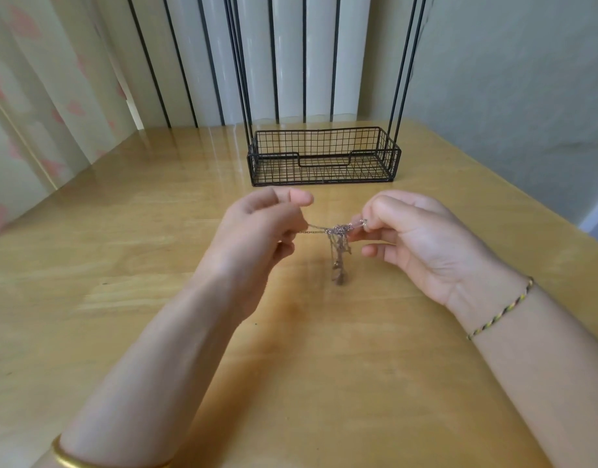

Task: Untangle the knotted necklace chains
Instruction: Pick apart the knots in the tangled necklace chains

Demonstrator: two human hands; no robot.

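Over a glossy wooden table, near a black wire basket, both hands hold the necklace chains in the air. The left hand pinches a strand and the right hand pinches beside the knot, fingers curled, probably drawing the tangle taut so its loops show while loose ends dangle.

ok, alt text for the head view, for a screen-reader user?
A person's left hand and right hand pinch a knotted clump of thin metal necklace chains stretched between them above a glossy light wooden table, loose strands dangling. A black wire mesh basket stands behind.

Left hand, right hand raised, apart, fingers pinching chains.
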